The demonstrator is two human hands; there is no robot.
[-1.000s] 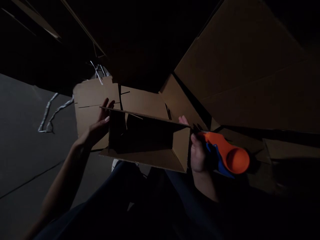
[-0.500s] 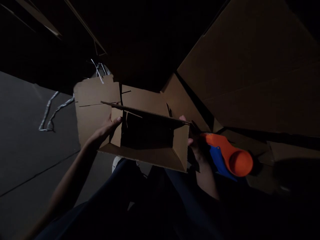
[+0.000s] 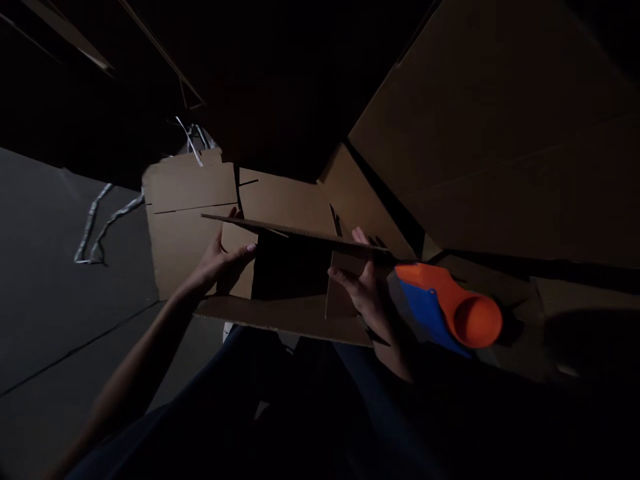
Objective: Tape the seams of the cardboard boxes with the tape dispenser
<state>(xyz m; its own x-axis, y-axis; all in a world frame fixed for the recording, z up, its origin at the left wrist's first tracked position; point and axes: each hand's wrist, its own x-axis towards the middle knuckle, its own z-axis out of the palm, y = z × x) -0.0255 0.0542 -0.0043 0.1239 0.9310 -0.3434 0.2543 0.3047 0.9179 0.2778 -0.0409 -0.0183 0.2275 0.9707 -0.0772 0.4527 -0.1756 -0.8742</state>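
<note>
A small brown cardboard box (image 3: 290,313) is in front of my knees with its top open and the inside dark. Both side flaps are folded inward, while the long near and far flaps stand out. My left hand (image 3: 220,260) grips the left end, thumb on the left side flap (image 3: 240,270) and fingers reaching behind the far flap. At the right end, my right hand (image 3: 364,287) has its thumb on the right side flap (image 3: 343,293), with its fingers up by the far flap (image 3: 310,237).
Flattened cardboard (image 3: 187,200) lies beyond the box. A large cardboard panel (image 3: 500,147) rises on the right. Beside my right forearm sits an orange and blue plastic thing (image 3: 453,307) with a round end. Twisted silvery strips (image 3: 115,217) lie on the grey floor (image 3: 45,287).
My right hand has come from outside the box's right end to over it, and the right side flap is now folded inward. My left hand has pushed the left flap slightly further in.
</note>
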